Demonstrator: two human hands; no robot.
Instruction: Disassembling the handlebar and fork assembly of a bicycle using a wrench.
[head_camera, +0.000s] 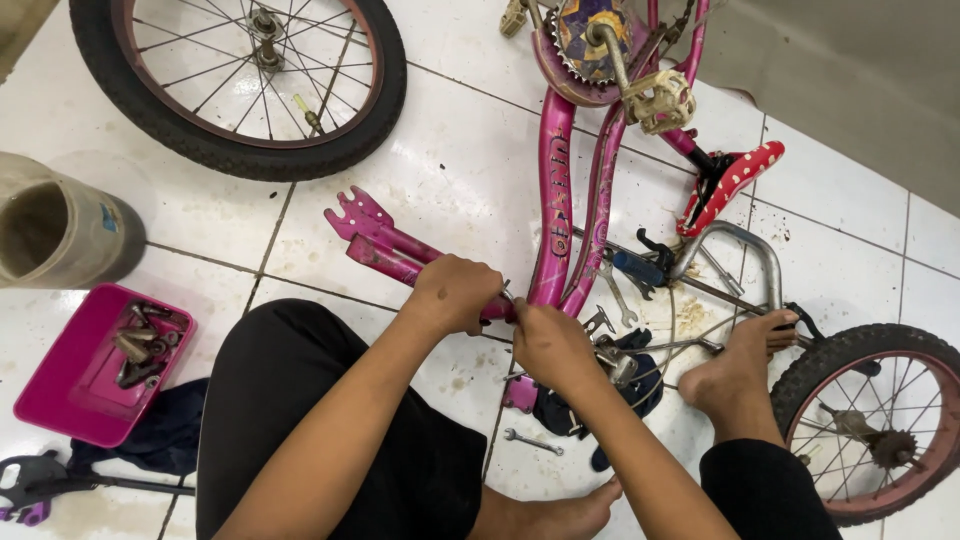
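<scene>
A pink child's bicycle frame (553, 215) lies on the white tiled floor, its pink fork (385, 240) pointing left. My left hand (455, 292) is closed around the fork near the head tube. My right hand (547, 343) grips right beside it, and a small metal tool shows between the two hands. What the right hand holds is mostly hidden. I sit on the floor in black trousers, my bare foot (735, 365) resting against the frame.
A loose wheel (238, 150) lies at top left, another wheel (868, 420) at lower right. A pink tray (60, 400) of metal parts and a grey bucket (60, 232) sit left. Spanners (533, 441), a blue-handled tool (637, 267) and a red dotted saddle (735, 180) lie nearby.
</scene>
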